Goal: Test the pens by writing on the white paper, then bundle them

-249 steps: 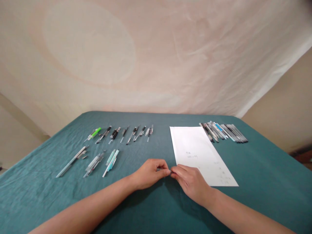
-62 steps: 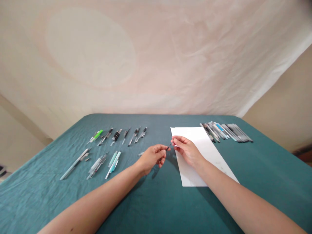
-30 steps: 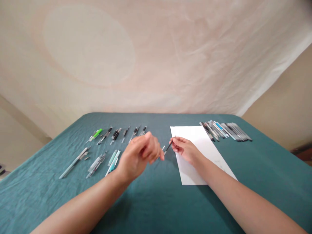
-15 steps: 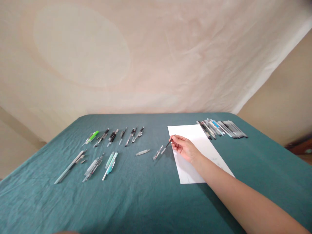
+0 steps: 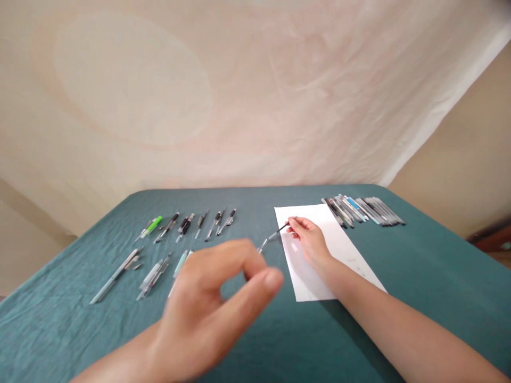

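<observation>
My right hand [image 5: 312, 242] pinches a thin pen refill [image 5: 281, 229] above the left edge of a white sheet of paper [image 5: 349, 260]. The refill is dark near my fingers and clearer toward its lower left end. Just beyond that end is a slim clear pen part [image 5: 262, 246], partly covered by my left hand [image 5: 207, 308]. The left hand is large in the foreground, its fingers bent and its thumb apart from them, with nothing visible in it. It hides part of the mint-green pen pieces [image 5: 180, 263] behind it.
Several pens and pen parts, among them a bright green one [image 5: 153, 225], lie in small groups on the left of the green tablecloth [image 5: 80, 340]. A row of pens or refills [image 5: 363, 210] lies at the back right. A pale cloth [image 5: 247, 106] hangs behind.
My left hand has come in from the bottom edge and reaches toward the middle, covering the grey-white tube there. My right hand has shifted slightly right with the refill.
</observation>
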A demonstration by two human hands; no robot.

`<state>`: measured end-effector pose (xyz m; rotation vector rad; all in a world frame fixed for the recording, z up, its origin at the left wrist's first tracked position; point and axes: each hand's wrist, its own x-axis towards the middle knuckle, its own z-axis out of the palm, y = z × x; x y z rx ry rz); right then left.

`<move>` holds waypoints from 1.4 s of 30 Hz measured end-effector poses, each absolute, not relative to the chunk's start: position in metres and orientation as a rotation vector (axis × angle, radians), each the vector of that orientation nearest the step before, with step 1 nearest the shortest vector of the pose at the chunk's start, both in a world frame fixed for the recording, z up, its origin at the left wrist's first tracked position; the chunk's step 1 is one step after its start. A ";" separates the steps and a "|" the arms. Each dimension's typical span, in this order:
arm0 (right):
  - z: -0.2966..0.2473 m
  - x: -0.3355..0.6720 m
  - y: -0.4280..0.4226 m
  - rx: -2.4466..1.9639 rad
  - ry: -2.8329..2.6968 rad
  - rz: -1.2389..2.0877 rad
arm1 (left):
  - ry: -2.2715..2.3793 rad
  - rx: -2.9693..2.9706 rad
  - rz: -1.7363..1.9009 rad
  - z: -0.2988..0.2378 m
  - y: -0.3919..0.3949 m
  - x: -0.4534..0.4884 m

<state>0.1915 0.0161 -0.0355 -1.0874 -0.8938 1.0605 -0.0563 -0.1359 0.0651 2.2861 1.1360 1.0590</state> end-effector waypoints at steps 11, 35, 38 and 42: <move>-0.037 0.189 0.016 -1.084 -0.973 1.112 | 1.575 2.520 0.234 -0.001 -0.014 -0.018; -0.003 0.180 -0.005 -0.935 -1.397 1.276 | 0.898 1.652 0.670 -0.009 -0.009 -0.011; -0.006 0.177 -0.007 -0.963 -1.565 1.235 | 0.911 1.605 0.658 -0.010 -0.007 -0.010; -0.007 0.175 -0.009 -0.977 -1.688 1.098 | 1.035 1.814 0.697 0.002 -0.003 -0.018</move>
